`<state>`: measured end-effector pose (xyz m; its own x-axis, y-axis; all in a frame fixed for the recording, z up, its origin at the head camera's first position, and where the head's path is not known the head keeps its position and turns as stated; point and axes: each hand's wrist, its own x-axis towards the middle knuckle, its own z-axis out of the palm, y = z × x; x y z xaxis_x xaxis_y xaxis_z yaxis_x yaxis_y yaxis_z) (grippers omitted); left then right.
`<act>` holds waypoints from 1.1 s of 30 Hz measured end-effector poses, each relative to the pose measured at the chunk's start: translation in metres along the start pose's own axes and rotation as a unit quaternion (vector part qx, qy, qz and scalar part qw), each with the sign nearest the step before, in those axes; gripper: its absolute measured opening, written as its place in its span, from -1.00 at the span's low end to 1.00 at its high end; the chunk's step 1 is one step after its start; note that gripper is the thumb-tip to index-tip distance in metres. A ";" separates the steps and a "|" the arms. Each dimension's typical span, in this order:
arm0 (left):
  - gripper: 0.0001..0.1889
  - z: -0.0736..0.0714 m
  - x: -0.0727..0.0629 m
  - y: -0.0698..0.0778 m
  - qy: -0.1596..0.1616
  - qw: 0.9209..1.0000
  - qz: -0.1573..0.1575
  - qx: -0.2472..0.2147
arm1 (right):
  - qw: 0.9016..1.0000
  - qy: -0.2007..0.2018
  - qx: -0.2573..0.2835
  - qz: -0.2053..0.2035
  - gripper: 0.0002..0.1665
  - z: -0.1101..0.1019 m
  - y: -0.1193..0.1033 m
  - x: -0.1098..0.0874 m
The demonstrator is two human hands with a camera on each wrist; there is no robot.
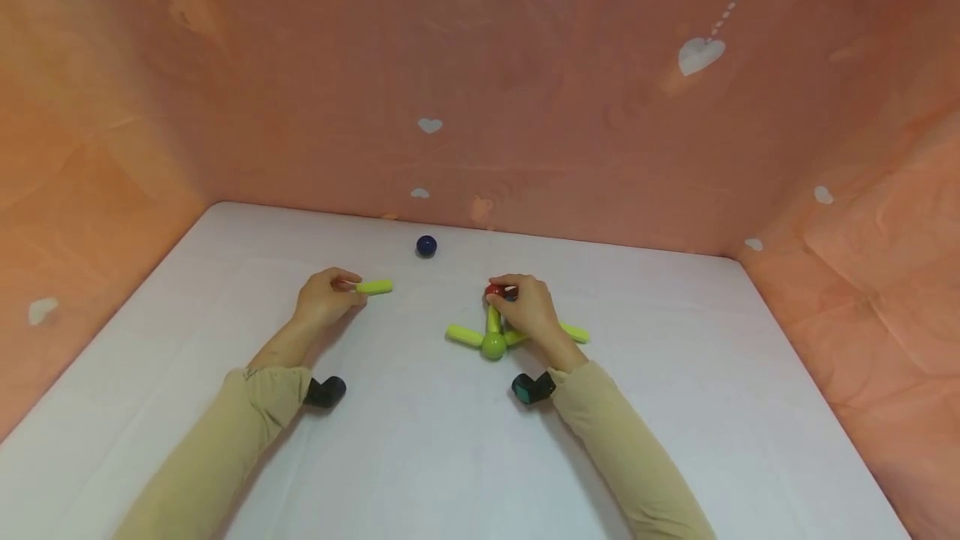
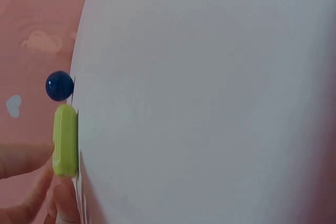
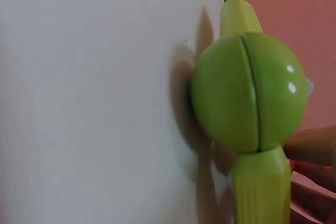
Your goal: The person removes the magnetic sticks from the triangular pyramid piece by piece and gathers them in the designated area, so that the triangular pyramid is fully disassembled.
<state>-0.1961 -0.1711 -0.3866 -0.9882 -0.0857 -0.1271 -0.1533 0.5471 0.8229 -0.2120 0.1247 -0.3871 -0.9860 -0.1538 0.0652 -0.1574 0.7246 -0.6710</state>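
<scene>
1. In the head view, I see the left hand (image 1: 322, 300) over the white bench (image 1: 420, 457). Its grip is pinched on one end of a short yellow-green stick (image 1: 377, 287). The stick points toward the right hand (image 1: 531, 308).
2. In the same view, the right hand's grip is pinched on a red ball (image 1: 492, 292). A middle stick (image 1: 492, 321) runs from it down to a green ball (image 1: 493, 347). A side stick (image 1: 464, 335) pokes out left of the green ball. Something dark peeks out by the right fingers, and I can't tell what it is. A blue ball (image 1: 426, 246) sits farther back, apart from both hands.
3. In the left wrist view, I see fingers (image 2: 26, 160) touching the side of the yellow-green stick. The blue ball shows just past its other end.
4. In the right wrist view, the green ball looks big, with a line around it. Sticks join it above and below. I see fingers and a bit of red beside it.
</scene>
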 end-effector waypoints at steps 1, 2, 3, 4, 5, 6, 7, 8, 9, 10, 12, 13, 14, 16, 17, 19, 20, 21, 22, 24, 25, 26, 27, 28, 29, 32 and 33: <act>-0.57 0.000 0.000 0.000 0.003 1.000 -0.002 0.002 | 1.000 -0.003 -0.001 -0.001 -0.61 0.000 0.001 0.000; -0.57 0.001 -0.001 0.000 0.005 1.000 -0.001 0.002 | 1.000 -0.005 -0.003 -0.002 -0.59 0.000 0.002 -0.001; -0.56 0.002 -0.002 0.000 0.006 1.000 0.000 0.003 | 1.000 -0.006 -0.002 -0.006 -0.58 0.000 0.002 -0.003; -0.56 0.002 -0.002 0.000 0.007 1.000 0.000 0.003 | 1.000 -0.006 0.001 -0.009 -0.56 -0.001 0.002 -0.004; -0.55 0.003 -0.002 0.000 0.006 1.000 0.000 0.002 | 1.000 -0.004 0.005 -0.013 -0.55 -0.001 0.002 -0.006; -0.54 0.004 -0.002 0.000 0.006 1.000 -0.001 0.002 | 1.000 -0.001 0.009 -0.019 -0.54 -0.002 0.002 -0.008; -0.54 0.004 -0.002 0.000 0.005 1.000 -0.002 0.002 | 1.000 0.003 0.014 -0.024 -0.53 -0.003 0.002 -0.009; -0.54 0.005 -0.002 0.000 0.005 1.000 -0.002 0.002 | 0.999 0.008 0.022 -0.029 -0.52 -0.004 0.002 -0.012; -0.54 0.006 -0.002 0.000 0.005 1.000 -0.003 0.002 | 0.999 0.013 0.029 -0.034 -0.53 -0.005 0.001 -0.014; -0.54 0.006 -0.002 -0.001 0.006 1.000 -0.005 0.001 | 0.999 0.019 0.032 -0.038 -0.53 -0.006 0.001 -0.016; -0.54 0.007 -0.002 -0.001 0.010 1.000 -0.002 0.001 | 0.998 0.029 0.039 -0.045 -0.55 -0.007 0.001 -0.020; -0.54 0.008 -0.003 0.000 0.014 1.000 0.000 -0.002 | 0.997 0.033 0.041 -0.047 -0.56 -0.008 0.001 -0.022; -0.55 0.008 -0.003 0.000 0.018 1.000 0.002 -0.004 | 0.997 0.038 0.044 -0.049 -0.57 -0.009 0.002 -0.025; -0.56 0.009 -0.004 0.001 0.028 1.000 0.005 -0.012 | 0.997 0.047 0.044 -0.052 -0.60 -0.009 0.003 -0.029; -0.57 0.010 -0.004 0.002 0.034 0.999 0.007 -0.014 | 0.996 0.051 0.045 -0.052 -0.62 -0.009 0.004 -0.031; -0.60 0.011 -0.005 0.004 0.044 0.999 0.008 -0.019 | 0.996 0.059 0.045 -0.055 -0.65 -0.009 0.006 -0.035; -0.61 0.012 -0.006 0.005 0.045 0.999 0.008 -0.021 | 0.995 0.061 0.046 -0.056 -0.66 -0.009 0.007 -0.036; -0.62 0.013 -0.006 0.006 0.044 0.999 0.009 -0.025 | 0.995 0.063 0.049 -0.058 -0.67 -0.009 0.007 -0.038; -0.63 0.014 -0.006 0.007 0.043 0.999 0.011 -0.029 | 0.995 0.063 0.052 -0.059 -0.68 -0.009 0.008 -0.039; -0.65 0.016 -0.007 0.009 0.033 0.999 0.013 -0.039 | 0.995 0.058 0.055 -0.062 -0.68 -0.010 0.009 -0.042; -0.66 0.017 -0.007 0.010 0.026 0.999 0.015 -0.044 | 0.995 0.052 0.056 -0.060 -0.68 -0.010 0.009 -0.043; -0.67 0.018 -0.007 0.011 0.016 0.998 0.018 -0.049 | 0.996 0.045 0.059 -0.057 -0.68 -0.010 0.009 -0.044; -0.68 0.019 -0.007 0.012 0.006 0.998 0.022 -0.052 | 0.996 0.037 0.060 -0.055 -0.67 -0.011 0.009 -0.046; -0.69 0.021 -0.007 0.013 -0.003 0.998 0.025 -0.054 | 0.997 0.028 0.059 -0.052 -0.67 -0.011 0.010 -0.047; -0.70 0.023 -0.007 0.013 -0.011 0.998 0.029 -0.055 | 0.997 0.017 0.064 -0.050 -0.66 -0.011 0.011 -0.048; -0.71 0.029 -0.007 0.015 -0.036 0.997 0.035 -0.062 | 0.996 -0.011 0.075 -0.047 -0.62 -0.011 0.014 -0.051; -0.71 0.031 -0.006 0.015 -0.040 0.996 0.035 -0.065 | 0.995 -0.019 0.080 -0.048 -0.61 -0.010 0.015 -0.052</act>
<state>-0.1922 -0.1361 -0.3905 -0.9942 0.0185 -0.1062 -0.0875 0.4362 0.8956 -0.1638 0.1506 -0.3928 -0.9633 -0.2456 0.1086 -0.2374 0.5897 -0.7719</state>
